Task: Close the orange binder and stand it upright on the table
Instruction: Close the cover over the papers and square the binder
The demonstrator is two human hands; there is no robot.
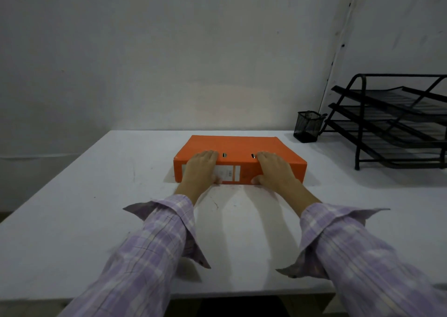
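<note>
The orange binder lies flat and closed on the white table, its spine with a white label facing me. My left hand grips the spine's left part, fingers over the top cover and thumb at the bottom edge. In the same way my right hand holds the spine's right part. Two metal slots on the cover show between my hands.
A black mesh pen cup stands at the back right of the table. To its right a black three-tier wire paper tray occupies the far right. A pale wall rises right behind the table's back edge.
</note>
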